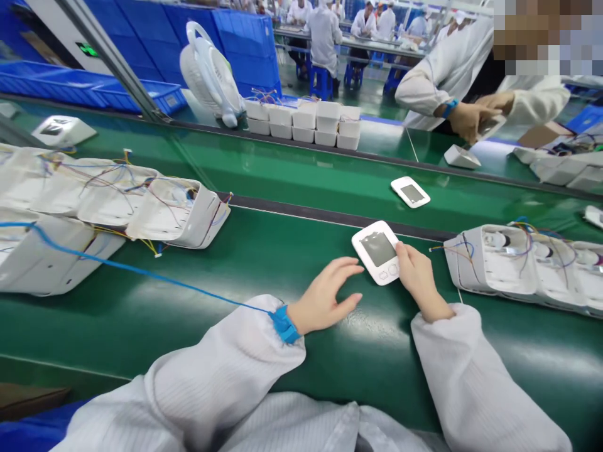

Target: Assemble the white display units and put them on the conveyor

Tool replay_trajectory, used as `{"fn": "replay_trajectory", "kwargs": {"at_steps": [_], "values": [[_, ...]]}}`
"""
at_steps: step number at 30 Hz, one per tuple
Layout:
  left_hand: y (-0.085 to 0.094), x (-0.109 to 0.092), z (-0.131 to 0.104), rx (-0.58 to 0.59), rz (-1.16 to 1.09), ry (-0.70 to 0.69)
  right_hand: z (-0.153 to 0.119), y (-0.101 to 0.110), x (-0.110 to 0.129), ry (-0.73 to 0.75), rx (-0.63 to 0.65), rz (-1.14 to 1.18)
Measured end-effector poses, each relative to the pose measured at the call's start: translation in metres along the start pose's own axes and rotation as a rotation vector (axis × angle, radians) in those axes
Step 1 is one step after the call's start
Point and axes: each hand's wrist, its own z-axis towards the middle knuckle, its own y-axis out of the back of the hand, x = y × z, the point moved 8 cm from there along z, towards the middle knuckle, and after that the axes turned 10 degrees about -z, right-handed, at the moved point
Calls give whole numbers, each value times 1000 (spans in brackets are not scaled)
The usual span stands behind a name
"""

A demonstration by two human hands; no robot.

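Note:
My right hand (418, 276) grips a white panel with a grey display (377, 250) by its right edge, thumb on the front face. Two round button outlines show below the display. Just left of the panel is my left hand (326, 296), fingers spread and holding nothing; its fingertips come close to the panel's left edge. A blue wrist strap (284, 324) with a cord circles my left wrist. Beyond the panel, a similar white display panel (411, 191) lies on the green belt (292, 172).
White housings with loose wires (176, 213) stand in rows at left, and more wired housings (509, 260) at right. Across the belt are stacked white boxes (304, 122), a fan (211, 75) and blue bins (141, 94). A co-worker's hands (475, 119) handle a part at upper right.

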Motion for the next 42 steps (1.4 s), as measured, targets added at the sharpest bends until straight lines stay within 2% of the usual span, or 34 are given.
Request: {"fn": "replay_trajectory", "kwargs": {"at_steps": [3,8,11,14,16,19,23,25,28,30,32,33,35,38,39,42], "values": [[-11,0,2,89,-26,17,24,-10,10,-4,-46,71],[-9,6,1,95,-45,61,89,-41,54,81,-68,75],[-10,7,0,115,-58,54,124,-46,69,180,-71,5],[-11,9,0,115,-54,58,150,-41,51,191,-65,-105],[-12,11,0,111,-52,62,164,-41,22,73,1,-293],[-14,13,-1,106,-44,58,171,-44,-1,16,67,-393],[-16,15,-2,99,-37,44,163,-40,7,62,2,-405],[-14,15,-2,87,-39,32,153,-31,12,78,-90,-366],[-3,8,1,56,-15,-18,128,-8,12,108,-347,-50],[11,1,2,17,19,-35,106,-2,4,83,-449,198],[31,-5,0,-53,58,-27,82,-6,-3,18,-444,429],[43,-7,-3,-101,83,-20,70,-12,-6,-26,-401,569],[72,-10,-14,-208,169,-10,48,-26,0,-77,-202,684],[128,-11,-44,-404,458,25,21,-38,20,-23,73,448],[153,-12,-58,-500,604,44,16,-40,27,17,130,354],[235,-18,-111,-778,787,102,13,-43,40,124,217,190]]}}
